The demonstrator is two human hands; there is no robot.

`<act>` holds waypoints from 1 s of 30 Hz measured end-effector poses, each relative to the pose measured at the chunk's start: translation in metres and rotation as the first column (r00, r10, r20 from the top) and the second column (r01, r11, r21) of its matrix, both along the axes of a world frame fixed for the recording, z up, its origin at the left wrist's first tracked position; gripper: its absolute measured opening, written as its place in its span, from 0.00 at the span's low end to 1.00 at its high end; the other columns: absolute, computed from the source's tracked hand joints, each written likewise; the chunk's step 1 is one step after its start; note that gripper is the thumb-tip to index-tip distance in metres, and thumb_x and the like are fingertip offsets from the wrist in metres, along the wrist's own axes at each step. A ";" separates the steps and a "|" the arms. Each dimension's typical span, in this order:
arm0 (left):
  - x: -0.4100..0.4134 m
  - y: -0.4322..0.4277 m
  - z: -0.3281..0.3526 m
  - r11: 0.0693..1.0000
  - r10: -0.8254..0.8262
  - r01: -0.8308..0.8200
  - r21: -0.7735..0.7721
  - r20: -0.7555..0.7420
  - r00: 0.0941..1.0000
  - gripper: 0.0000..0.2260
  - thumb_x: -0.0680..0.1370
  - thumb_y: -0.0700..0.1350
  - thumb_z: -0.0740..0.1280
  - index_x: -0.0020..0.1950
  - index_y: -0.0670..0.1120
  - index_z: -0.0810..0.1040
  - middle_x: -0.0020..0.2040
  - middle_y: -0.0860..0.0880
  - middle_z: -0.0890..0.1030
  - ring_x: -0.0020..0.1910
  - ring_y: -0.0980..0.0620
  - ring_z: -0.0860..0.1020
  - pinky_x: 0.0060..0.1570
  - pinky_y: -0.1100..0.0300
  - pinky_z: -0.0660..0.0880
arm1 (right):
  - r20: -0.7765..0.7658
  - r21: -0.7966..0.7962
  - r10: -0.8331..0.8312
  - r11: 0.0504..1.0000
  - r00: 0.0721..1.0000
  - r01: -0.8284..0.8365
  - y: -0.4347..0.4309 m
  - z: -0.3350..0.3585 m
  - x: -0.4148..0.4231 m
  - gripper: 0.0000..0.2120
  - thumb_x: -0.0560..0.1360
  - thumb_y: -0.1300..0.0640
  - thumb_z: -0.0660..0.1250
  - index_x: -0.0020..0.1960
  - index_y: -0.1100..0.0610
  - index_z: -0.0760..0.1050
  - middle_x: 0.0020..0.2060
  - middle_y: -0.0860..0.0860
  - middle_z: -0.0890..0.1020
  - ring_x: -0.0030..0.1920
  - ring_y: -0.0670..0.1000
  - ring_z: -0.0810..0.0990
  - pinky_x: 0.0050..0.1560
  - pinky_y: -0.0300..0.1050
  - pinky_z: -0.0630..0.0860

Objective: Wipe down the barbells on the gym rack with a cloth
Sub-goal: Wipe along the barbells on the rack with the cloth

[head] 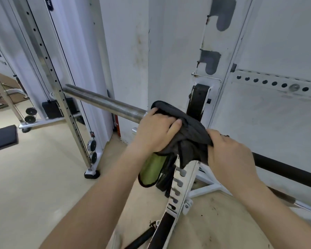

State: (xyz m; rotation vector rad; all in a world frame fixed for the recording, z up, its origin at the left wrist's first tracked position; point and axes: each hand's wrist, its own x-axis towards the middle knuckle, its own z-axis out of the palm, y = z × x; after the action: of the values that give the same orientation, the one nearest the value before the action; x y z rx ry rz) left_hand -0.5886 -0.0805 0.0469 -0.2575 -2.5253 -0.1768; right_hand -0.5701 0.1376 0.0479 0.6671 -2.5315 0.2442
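Observation:
A barbell rests on the white rack upright (206, 56). Its bare steel sleeve (101, 102) sticks out to the left and its dark shaft (285, 170) runs off to the right. A dark grey cloth (188, 130) is bunched over the bar where it meets the rack. My left hand (155, 131) presses the cloth's left part onto the sleeve's inner end. My right hand (230, 153) grips the cloth's right part around the shaft. The bar under the cloth is hidden.
A green and black pad (152, 170) hangs below the bar beside the slotted rack leg (180, 184). A cable machine post (48, 69) with pulleys stands at left, a black bench pad (2, 138) at far left. A perforated safety rail (276, 84) runs along the right. Beige floor lies below.

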 end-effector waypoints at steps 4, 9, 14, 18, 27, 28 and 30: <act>-0.034 0.000 0.032 0.957 0.100 -0.010 -0.290 0.297 0.950 0.21 0.83 0.53 0.48 0.41 0.47 0.74 0.46 0.44 0.82 0.47 0.43 0.78 0.45 0.53 0.70 | 0.036 -0.063 0.035 0.997 0.999 -0.033 -0.014 0.000 0.004 0.08 0.80 0.56 0.59 0.53 0.56 0.75 0.36 0.51 0.80 0.34 0.55 0.76 0.32 0.45 0.65; -0.034 -0.002 0.037 0.898 0.104 0.074 -0.433 0.373 0.922 0.21 0.83 0.51 0.46 0.43 0.45 0.74 0.50 0.44 0.81 0.47 0.44 0.76 0.43 0.53 0.68 | -0.033 -0.167 0.091 0.981 0.995 -0.095 -0.035 -0.013 0.004 0.16 0.77 0.58 0.60 0.61 0.63 0.77 0.49 0.58 0.84 0.46 0.58 0.82 0.48 0.50 0.78; -0.005 -0.012 0.002 0.958 -0.059 0.060 -0.281 0.012 0.998 0.18 0.79 0.49 0.47 0.35 0.49 0.69 0.35 0.49 0.78 0.37 0.44 0.78 0.55 0.49 0.72 | 0.005 -0.181 0.226 0.958 0.974 -0.221 -0.044 -0.012 -0.003 0.22 0.80 0.55 0.54 0.71 0.62 0.70 0.61 0.58 0.80 0.56 0.58 0.79 0.57 0.50 0.75; 0.012 -0.004 -0.035 0.997 0.053 -0.063 -0.039 -0.210 0.976 0.17 0.83 0.47 0.52 0.50 0.47 0.81 0.43 0.52 0.81 0.48 0.50 0.79 0.70 0.52 0.64 | 0.075 -0.210 0.325 0.929 0.943 -0.304 -0.056 -0.001 -0.009 0.25 0.82 0.58 0.55 0.79 0.54 0.58 0.69 0.52 0.74 0.61 0.54 0.77 0.55 0.50 0.76; 0.036 0.035 -0.103 0.645 0.188 0.117 0.755 -0.305 0.934 0.15 0.79 0.34 0.67 0.64 0.45 0.80 0.65 0.49 0.80 0.67 0.52 0.76 0.66 0.50 0.73 | 0.303 -0.031 0.316 0.946 0.899 -0.322 -0.103 0.028 -0.039 0.14 0.79 0.61 0.56 0.58 0.51 0.75 0.48 0.51 0.80 0.47 0.56 0.80 0.47 0.52 0.78; 0.042 0.050 -0.093 0.357 0.218 0.132 0.925 -0.220 0.951 0.14 0.80 0.36 0.67 0.64 0.47 0.81 0.63 0.51 0.81 0.65 0.55 0.77 0.65 0.54 0.74 | 0.303 -0.033 0.282 0.958 0.910 -0.285 -0.109 0.031 -0.043 0.14 0.78 0.62 0.56 0.57 0.52 0.75 0.47 0.52 0.80 0.46 0.56 0.79 0.46 0.52 0.78; 0.046 0.074 -0.073 -0.129 0.220 0.121 0.984 -0.090 0.971 0.11 0.81 0.40 0.66 0.62 0.49 0.81 0.59 0.51 0.83 0.60 0.58 0.80 0.59 0.61 0.77 | 0.305 -0.060 0.216 0.976 0.927 -0.208 -0.118 0.033 -0.051 0.14 0.77 0.63 0.55 0.56 0.54 0.76 0.47 0.54 0.80 0.43 0.57 0.78 0.46 0.53 0.79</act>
State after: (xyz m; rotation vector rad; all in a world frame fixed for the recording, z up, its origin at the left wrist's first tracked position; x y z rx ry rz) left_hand -0.5421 -0.0065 -0.0260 0.4781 -1.3752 -1.8762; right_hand -0.6210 0.0196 0.0810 0.9603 -2.7442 0.4933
